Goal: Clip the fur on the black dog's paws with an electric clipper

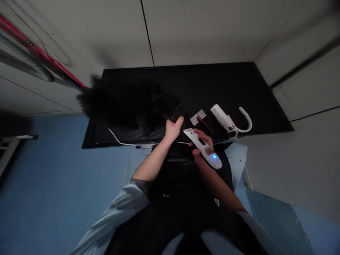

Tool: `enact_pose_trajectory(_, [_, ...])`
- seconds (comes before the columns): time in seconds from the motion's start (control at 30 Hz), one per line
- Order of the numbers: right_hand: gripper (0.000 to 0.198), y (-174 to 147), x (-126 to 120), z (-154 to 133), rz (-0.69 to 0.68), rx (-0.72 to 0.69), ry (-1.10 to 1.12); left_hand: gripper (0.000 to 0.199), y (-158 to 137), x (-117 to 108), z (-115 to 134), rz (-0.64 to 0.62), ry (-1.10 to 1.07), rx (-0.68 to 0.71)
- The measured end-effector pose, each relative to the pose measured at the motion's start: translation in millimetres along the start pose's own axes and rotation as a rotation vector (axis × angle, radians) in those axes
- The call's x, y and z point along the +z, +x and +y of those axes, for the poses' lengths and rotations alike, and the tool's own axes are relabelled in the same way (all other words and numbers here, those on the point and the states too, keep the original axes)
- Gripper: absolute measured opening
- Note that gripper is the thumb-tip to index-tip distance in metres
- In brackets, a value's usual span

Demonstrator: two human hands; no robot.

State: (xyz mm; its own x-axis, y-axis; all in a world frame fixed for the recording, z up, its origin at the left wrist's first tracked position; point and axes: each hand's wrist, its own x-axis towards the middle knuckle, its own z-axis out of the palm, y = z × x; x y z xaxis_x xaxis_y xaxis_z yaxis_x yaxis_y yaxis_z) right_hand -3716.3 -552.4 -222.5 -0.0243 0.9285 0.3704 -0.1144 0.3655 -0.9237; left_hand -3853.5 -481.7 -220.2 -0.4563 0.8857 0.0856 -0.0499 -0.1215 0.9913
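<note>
The black table filled the middle of my view, set against pale wall panels, with the blue floor below it on both sides. On the table's left part stood a small black fluffy dog, its coat so dark that I could not make out its head or legs clearly. A thin white cord ran along the near edge of the table beneath the dog. My left hand reached to the dog's right end, fingers curled onto its fur there, gripping or steadying a part I could not tell apart. My right hand was closed around a white clipper, held just off the near table edge, its blade end pointing toward the dog and a blue light glowing near its rear end. Farther right on the table lay a second white clipper with a curled white cable behind it. Between that and my left hand lay a small pale flat card with a dark red stick just beside it
</note>
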Motion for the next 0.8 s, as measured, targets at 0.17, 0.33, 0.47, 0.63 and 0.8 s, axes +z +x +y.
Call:
enact_pose_trajectory(0.17, [0.060,5,9,2,0.103,0.099,0.200,0.023,-1,-3,2,-0.008,-0.048,-0.015])
enact_pose_trajectory(0.33, [0.056,12,16,0,0.177,0.230,0.380,0.026,-1,-8,-2,-0.006,-0.061,-0.012])
enact_pose_trajectory(0.47, [0.047,17,14,2,0.168,0.339,0.491,0.027,-1,-10,-6,-0.016,-0.046,-0.006])
enact_pose_trajectory(0.63, [0.044,22,6,7,0.260,0.283,0.539,0.026,0,-13,-8,-0.022,-0.019,0.022])
enact_pose_trajectory(0.8, [0.045,21,13,5,0.164,0.272,0.406,0.027,1,-16,-8,-0.054,0.003,0.017])
